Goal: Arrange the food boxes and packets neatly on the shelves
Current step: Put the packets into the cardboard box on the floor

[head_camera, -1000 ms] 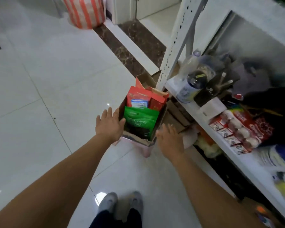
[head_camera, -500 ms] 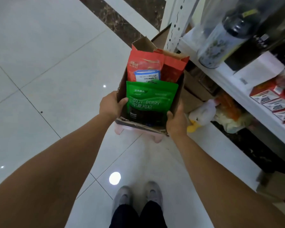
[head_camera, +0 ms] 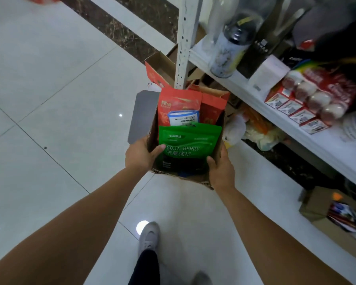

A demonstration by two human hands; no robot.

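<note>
I hold an open cardboard box (head_camera: 220, 140) in the air in front of me, above the floor. My left hand (head_camera: 141, 155) grips its left wall, thumb inside. My right hand (head_camera: 221, 165) grips its right wall. Inside stand a green goji berry packet (head_camera: 188, 145) at the front, a red packet with a blue-white label (head_camera: 178, 108) behind it, and another red packet (head_camera: 213, 105) at the back right. The white shelf (head_camera: 255, 97) runs along the right.
The shelf holds a dark-capped bottle (head_camera: 229, 46), a white box (head_camera: 268, 73) and red-white cartons (head_camera: 296, 108). Under it lie bags and a white soft toy (head_camera: 234, 128). A cardboard box (head_camera: 335, 219) sits on the floor at right. A grey stool top (head_camera: 142, 116) is left of the box.
My hands reached the box, gripped its sides and lifted it off the stool, whose grey top now shows. The view has swung closer to the shelf.
</note>
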